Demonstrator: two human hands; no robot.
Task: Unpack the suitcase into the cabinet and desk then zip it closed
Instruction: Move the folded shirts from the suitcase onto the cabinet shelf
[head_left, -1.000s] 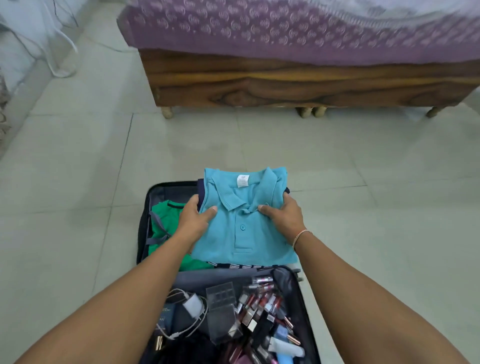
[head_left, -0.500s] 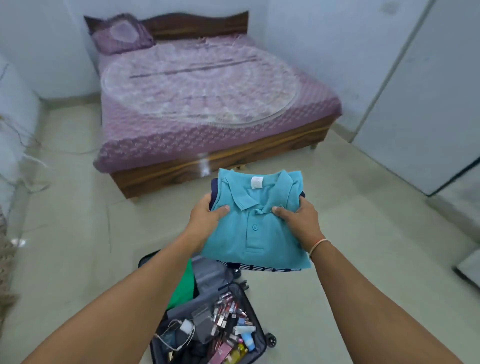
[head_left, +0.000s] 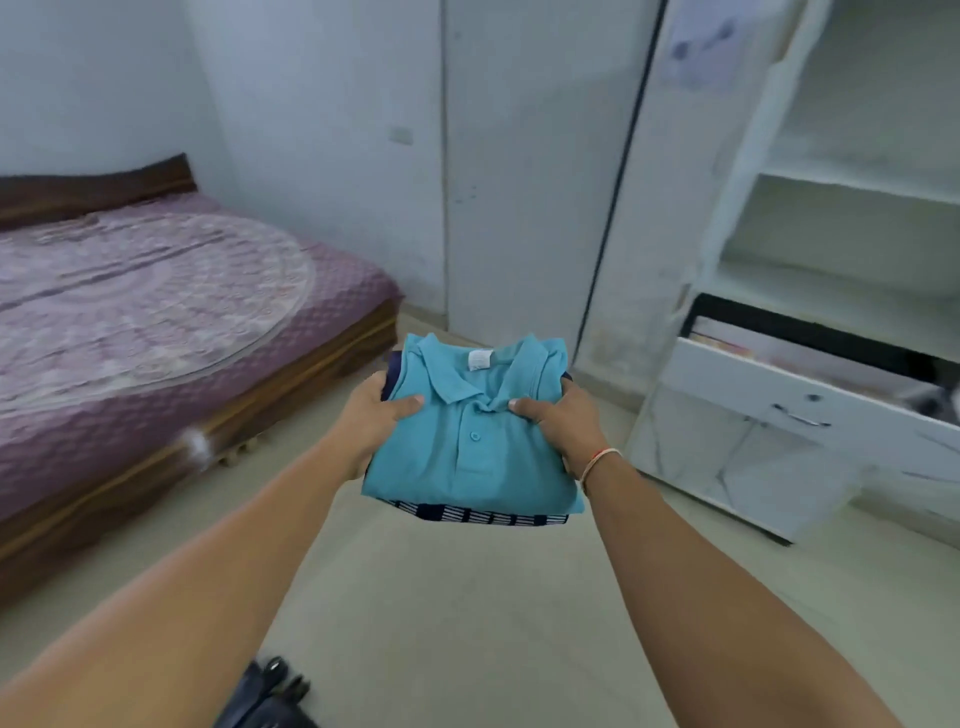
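My left hand (head_left: 376, 423) grips the left edge of a folded stack, thumb on top and fingers curled under; my right hand (head_left: 558, 423) does the same on the right, thumb pressed near the collar. Between them I hold a teal polo (head_left: 470, 447) lying on a navy striped garment (head_left: 475, 515), level and out in front of me, above the floor and well short of the cabinet (head_left: 852, 176).

I judge this to be the carrying step: getting the stack to a shelf (head_left: 857, 184) without it sliding apart. To do it well I should keep both thumbs pressing down so the polo does not slip off the striped piece, keep the stack flat, and lead with the far edge when I reach the shelf. The open drawer (head_left: 779, 395) juts out below the shelves, so I should come in above it rather than brush it.

There is only this head view, and it is blurred on the right. I cannot make out what lies in the drawer, nor whether the upper shelves hold anything. My fingers under the stack are hidden, and so is how many garments it holds. Only a dark corner of the suitcase (head_left: 265, 696) shows at the bottom edge; its contents are out of view. The bed (head_left: 156, 291) sits to the left, cut off by the frame. No desk is visible.
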